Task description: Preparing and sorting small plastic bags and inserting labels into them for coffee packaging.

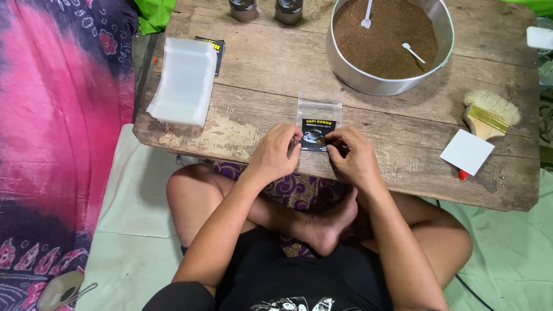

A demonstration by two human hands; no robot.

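Clear bag (318,112) w/ black label (315,136) lies flat at table (276,69) edge; left hand (275,154) & right hand (352,156) pinch its bottom corners. Risk: label skews if fingers slip.

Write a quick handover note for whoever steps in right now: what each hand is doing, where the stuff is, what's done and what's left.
Left hand: grip on the left edge of the small clear bag, flat at the table's near edge.
Right hand: pinching the bag's right edge, by the black label.
Supplies: stack of empty bags far left; pan of brown powder with two white spoons at the back; brush and white card right.
Done: label is at the bag.
Left: bag holds no powder yet; no finished bags in view.
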